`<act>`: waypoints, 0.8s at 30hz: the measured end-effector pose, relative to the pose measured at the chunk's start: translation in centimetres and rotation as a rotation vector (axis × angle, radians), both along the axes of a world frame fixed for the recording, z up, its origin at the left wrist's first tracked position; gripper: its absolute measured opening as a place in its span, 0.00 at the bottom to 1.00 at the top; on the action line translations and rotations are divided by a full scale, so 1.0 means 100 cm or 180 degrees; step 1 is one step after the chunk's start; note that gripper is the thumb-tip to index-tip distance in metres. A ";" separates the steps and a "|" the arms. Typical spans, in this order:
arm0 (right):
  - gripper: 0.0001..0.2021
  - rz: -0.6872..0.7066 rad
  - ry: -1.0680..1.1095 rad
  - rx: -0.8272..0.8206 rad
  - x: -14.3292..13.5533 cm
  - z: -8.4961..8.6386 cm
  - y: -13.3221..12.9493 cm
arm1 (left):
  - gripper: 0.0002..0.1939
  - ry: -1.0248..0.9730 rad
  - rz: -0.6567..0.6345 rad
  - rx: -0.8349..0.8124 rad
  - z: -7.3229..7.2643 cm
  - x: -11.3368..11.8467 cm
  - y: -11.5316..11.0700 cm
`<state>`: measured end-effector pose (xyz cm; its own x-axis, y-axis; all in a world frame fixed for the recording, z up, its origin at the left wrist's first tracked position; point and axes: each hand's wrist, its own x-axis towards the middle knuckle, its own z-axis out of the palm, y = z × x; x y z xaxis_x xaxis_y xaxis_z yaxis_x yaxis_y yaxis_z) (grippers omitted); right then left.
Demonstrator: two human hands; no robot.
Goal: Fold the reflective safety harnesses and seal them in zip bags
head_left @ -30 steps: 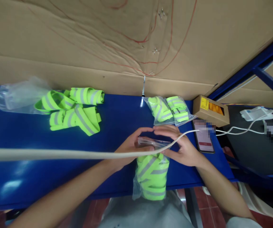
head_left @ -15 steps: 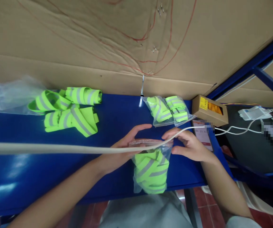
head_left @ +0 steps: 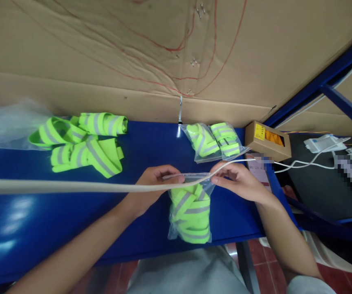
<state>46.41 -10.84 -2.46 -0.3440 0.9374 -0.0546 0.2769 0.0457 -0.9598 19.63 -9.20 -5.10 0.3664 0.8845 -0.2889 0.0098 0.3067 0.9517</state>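
In front of me, near the table's front edge, lies a clear plastic bag (head_left: pixel 206 185) with a folded neon-yellow reflective strap (head_left: pixel 191 216) inside. My left hand (head_left: pixel 157 179) pinches the left end of the bag's top edge between thumb and fingers. At the right end of that same edge, my right hand (head_left: pixel 235 179) is closed on the plastic. A white cable (head_left: pixel 86 186) crosses the view in front of both hands and hides part of the bag's mouth.
Loose reflective straps (head_left: pixel 86 157) lie at the left beside empty plastic bags (head_left: pixel 13 126). Two bagged straps (head_left: pixel 205 141) rest at the back, near a cardboard box (head_left: pixel 267 141) and a phone (head_left: pixel 258 173). A cardboard wall (head_left: pixel 102 49) stands behind the blue table (head_left: pixel 151 143).
Both hands have gone from spread fingers to pinching the bag's top edge at its two ends. The view has shifted slightly.
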 end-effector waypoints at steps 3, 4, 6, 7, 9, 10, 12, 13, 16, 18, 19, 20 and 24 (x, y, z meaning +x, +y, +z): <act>0.12 -0.0092 -0.0029 -0.0429 0.006 0.002 0.003 | 0.18 -0.0007 0.0045 -0.0064 -0.001 -0.003 0.003; 0.12 -0.0132 -0.0013 -0.0470 0.007 0.002 0.004 | 0.18 -0.0013 0.0057 -0.0104 -0.002 -0.003 0.004; 0.12 -0.0172 0.0067 -0.0451 0.007 0.001 0.005 | 0.19 -0.0044 0.0109 -0.0186 -0.003 -0.003 0.006; 0.11 -0.0163 0.0127 -0.0431 0.007 0.001 0.005 | 0.20 -0.0046 0.0140 -0.0218 -0.004 -0.003 0.006; 0.10 -0.0085 0.0250 -0.0453 0.005 0.002 0.004 | 0.21 -0.0040 0.0206 -0.0257 -0.004 -0.003 0.006; 0.10 -0.0029 0.0290 -0.0494 0.003 0.002 0.004 | 0.22 -0.0039 0.0234 -0.0273 -0.004 -0.003 0.006; 0.10 0.0044 0.0306 -0.0549 0.000 0.002 0.003 | 0.22 -0.0046 0.0266 -0.0301 -0.004 -0.003 0.005; 0.09 0.0042 0.0290 -0.0546 -0.002 0.001 0.003 | 0.22 -0.0051 0.0269 -0.0309 -0.004 -0.003 0.005; 0.09 -0.0081 0.0246 -0.0415 -0.005 -0.004 0.004 | 0.21 -0.0072 0.0242 -0.0298 -0.002 -0.003 0.005; 0.10 -0.0210 0.0230 -0.0249 -0.006 -0.008 0.005 | 0.21 -0.0117 0.0212 -0.0315 -0.001 -0.003 0.005; 0.11 -0.0256 0.0238 -0.0159 -0.007 -0.011 0.005 | 0.21 -0.0147 0.0210 -0.0330 -0.001 -0.003 0.005; 0.12 -0.0261 0.0261 -0.0095 -0.007 -0.013 0.006 | 0.21 -0.0176 0.0217 -0.0343 -0.001 -0.003 0.005; 0.11 -0.0010 0.0421 -0.0268 -0.010 -0.016 0.006 | 0.22 -0.0157 0.0333 -0.0338 -0.004 -0.002 0.005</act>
<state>45.44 -10.23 -4.07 -0.3504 0.9325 -0.0875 0.1480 -0.0371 -0.9883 19.45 -8.73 -5.53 0.2899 0.8840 -0.3667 -0.0735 0.4026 0.9124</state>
